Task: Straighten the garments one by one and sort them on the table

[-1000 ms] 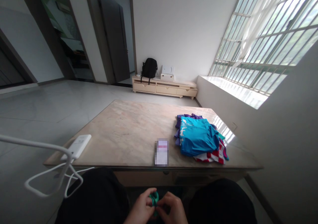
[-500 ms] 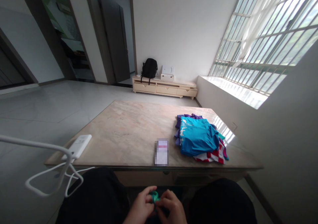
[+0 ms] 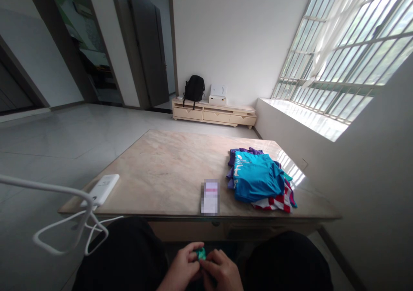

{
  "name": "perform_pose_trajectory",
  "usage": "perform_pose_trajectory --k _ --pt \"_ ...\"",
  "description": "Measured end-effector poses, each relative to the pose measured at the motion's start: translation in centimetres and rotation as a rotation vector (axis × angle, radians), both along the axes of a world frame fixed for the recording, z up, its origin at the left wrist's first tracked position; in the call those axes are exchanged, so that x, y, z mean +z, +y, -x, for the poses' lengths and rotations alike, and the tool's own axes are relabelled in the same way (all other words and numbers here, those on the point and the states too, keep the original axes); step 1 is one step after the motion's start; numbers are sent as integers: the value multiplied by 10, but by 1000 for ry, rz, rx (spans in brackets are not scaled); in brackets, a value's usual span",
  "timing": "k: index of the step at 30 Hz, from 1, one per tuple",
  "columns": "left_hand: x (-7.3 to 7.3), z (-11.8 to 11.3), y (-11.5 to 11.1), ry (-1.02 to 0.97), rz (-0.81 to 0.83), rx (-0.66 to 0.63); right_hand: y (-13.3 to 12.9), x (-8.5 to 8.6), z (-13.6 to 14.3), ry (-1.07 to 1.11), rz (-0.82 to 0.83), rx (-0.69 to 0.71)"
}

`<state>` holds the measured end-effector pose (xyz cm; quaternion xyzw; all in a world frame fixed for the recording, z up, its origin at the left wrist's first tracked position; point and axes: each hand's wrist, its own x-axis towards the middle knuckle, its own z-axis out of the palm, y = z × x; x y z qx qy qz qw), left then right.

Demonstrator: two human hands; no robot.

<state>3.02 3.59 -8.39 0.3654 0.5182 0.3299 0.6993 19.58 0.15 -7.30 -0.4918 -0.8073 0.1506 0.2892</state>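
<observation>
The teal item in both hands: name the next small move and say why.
Probably lift the teal item up onto the table. Left hand and right hand pinch it together low in the lap, below the table edge, mostly hiding it. The near table edge beside the clothes pile offers flat space.

The table [image 3: 167, 170] is bare across its middle and far left, obstructed only by the clothes pile [image 3: 258, 179] at its right, the blurred card [image 3: 210, 196] at its near edge and the white device [image 3: 103, 188] at its near-left corner.
</observation>
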Motion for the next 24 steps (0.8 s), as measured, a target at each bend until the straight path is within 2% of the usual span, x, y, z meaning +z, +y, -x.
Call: perform_pose_trajectory --k 4,8,12,14,16,20,22,24 --pt "10 3 -6 12 -71 -69 0 -3 -4 169 122 -36" --pt "12 0 -8 67 -175 -133 5 6 -7 355 284 -75" --pt "19 4 -11 313 -394 -306 10 18 -12 423 304 -80" --pt "33 9 -14 473 -482 -370 11 20 -14 457 348 1" --pt "54 15 -17 567 -548 -437 10 18 -15 469 422 76" --pt "96 21 -18 574 -675 -621 8 10 -12 452 492 154" --pt "107 23 -16 596 -744 -756 9 5 -8 429 494 195" --pt "110 24 -18 653 -847 -861 11 -1 -3 404 523 259"
